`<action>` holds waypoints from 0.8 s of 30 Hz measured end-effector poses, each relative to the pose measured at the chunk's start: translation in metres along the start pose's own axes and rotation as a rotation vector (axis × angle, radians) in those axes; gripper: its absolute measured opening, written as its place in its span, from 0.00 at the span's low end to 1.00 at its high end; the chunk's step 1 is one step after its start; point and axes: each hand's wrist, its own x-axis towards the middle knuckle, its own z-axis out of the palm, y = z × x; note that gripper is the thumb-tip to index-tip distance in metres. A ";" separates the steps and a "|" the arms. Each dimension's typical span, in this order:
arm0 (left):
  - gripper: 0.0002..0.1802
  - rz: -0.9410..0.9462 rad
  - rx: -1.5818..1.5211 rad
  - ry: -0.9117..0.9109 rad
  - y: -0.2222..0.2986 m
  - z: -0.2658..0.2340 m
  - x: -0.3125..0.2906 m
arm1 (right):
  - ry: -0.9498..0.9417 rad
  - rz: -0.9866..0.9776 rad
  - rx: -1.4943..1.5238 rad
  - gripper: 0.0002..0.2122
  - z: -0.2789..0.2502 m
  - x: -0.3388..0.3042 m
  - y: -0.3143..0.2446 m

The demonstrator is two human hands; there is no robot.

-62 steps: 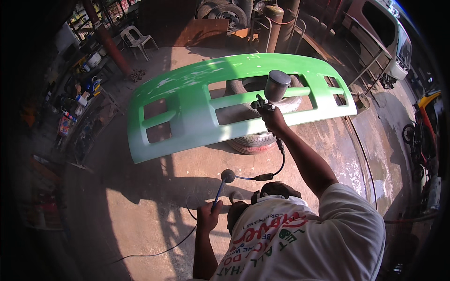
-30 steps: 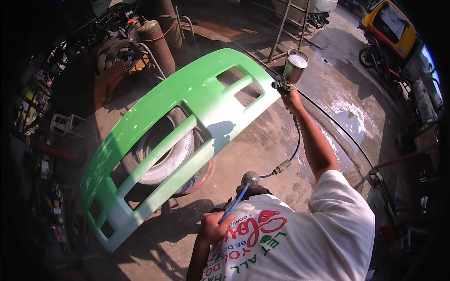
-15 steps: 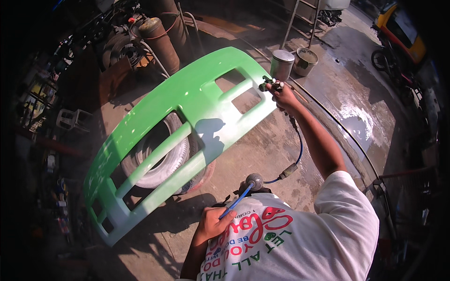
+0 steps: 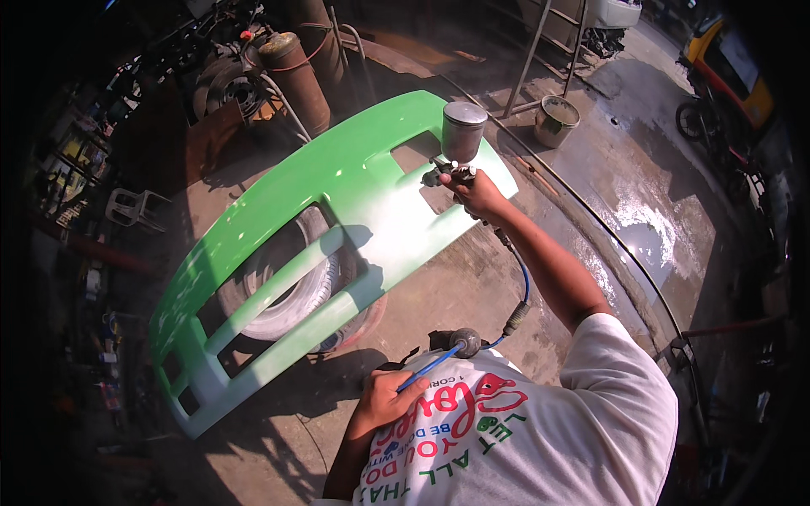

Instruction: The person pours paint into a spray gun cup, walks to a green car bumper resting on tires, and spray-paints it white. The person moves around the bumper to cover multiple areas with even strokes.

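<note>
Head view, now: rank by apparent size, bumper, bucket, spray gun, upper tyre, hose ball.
1. Bumper
2. Upper tyre, partly hidden behind the bumper
3. Spray gun, cup included; likely nearer the camera than the bucket, so real sizes are unsure
4. Bucket
5. Hose ball

Counted: 2 hands (image 4: 388, 401) | 1 grn bumper (image 4: 359, 181) | 1 spray gun (image 4: 462, 145) | 1 bckt (image 4: 553, 131) | 1 chair (image 4: 133, 208) | 2 cyls (image 4: 297, 84)

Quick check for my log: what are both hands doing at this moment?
Left hand: closed, holding the blue hose.
Right hand: closed, holding the spray gun.
</note>
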 end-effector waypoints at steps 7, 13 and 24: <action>0.21 -0.019 -0.002 0.000 0.000 0.002 0.016 | 0.303 0.047 -0.078 0.20 -0.093 0.048 0.044; 0.21 -0.055 -0.010 0.015 0.008 0.001 0.022 | 0.501 0.141 -0.132 0.21 -0.150 0.087 0.065; 0.19 -0.024 -0.019 0.034 0.015 0.007 0.029 | 0.412 0.103 0.016 0.21 -0.119 0.104 0.072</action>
